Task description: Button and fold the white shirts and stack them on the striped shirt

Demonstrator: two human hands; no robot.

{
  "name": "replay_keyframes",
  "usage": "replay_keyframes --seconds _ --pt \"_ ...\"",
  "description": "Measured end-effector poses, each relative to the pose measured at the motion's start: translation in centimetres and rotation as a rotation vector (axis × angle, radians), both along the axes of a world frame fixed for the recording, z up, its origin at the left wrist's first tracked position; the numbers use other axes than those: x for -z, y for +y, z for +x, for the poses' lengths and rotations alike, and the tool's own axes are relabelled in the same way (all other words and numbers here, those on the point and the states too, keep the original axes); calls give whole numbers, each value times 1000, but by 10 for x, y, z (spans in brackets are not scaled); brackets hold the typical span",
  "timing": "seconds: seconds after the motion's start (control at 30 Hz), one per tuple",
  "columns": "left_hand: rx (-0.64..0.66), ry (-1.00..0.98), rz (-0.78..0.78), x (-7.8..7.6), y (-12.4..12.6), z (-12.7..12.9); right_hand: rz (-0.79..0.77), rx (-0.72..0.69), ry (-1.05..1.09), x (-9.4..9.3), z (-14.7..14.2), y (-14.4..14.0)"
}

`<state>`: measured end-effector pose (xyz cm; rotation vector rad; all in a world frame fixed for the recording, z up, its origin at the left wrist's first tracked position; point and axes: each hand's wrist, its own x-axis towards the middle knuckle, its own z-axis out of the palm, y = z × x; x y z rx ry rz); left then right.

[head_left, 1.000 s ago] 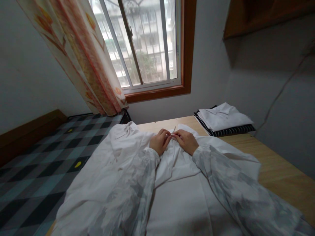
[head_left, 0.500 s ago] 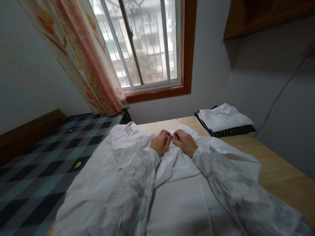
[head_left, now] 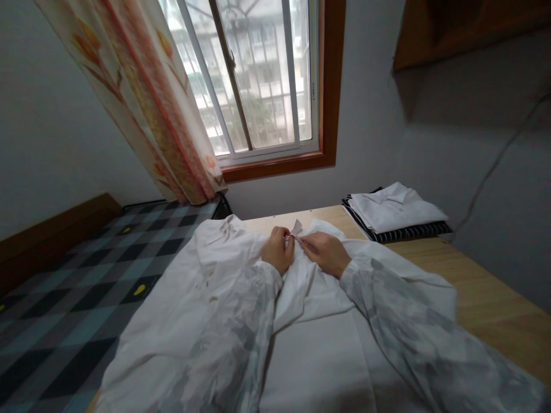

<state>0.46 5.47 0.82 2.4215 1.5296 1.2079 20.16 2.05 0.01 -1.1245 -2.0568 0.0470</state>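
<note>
Pinching the white garment [head_left: 150, 338], your left hand [head_left: 276, 252] and right hand [head_left: 327, 252] likely tension the fold between their fingers.

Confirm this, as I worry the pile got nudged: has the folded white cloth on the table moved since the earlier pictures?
No. The folded white cloth keeps its place against the wooden window frame; the whole view merely shifted slightly.

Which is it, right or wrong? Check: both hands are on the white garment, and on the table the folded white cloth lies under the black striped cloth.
One slip: on the table, the folded white cloth lies on top of the black striped cloth, not under it; the head view shows this. The left hand and right hand are on the white garment.
</note>
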Motion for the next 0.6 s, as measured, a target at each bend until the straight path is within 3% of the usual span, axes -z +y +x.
replay_keyframes --seconds 0.13,0.23,0.4,0.6 --pt "-174 -65 151 -1 7 -4 4 67 -74 -16 9 -6" --pt "-231 -55 162 0 7 -6 -8 91 -102 -28 16 -12" --pt "-268 -35 -73 -5 -1 2 -278 39 -48 -40 19 -12" --pt "-147 157 -279 -31 -13 5 -617 -31 233 -43 16 6"
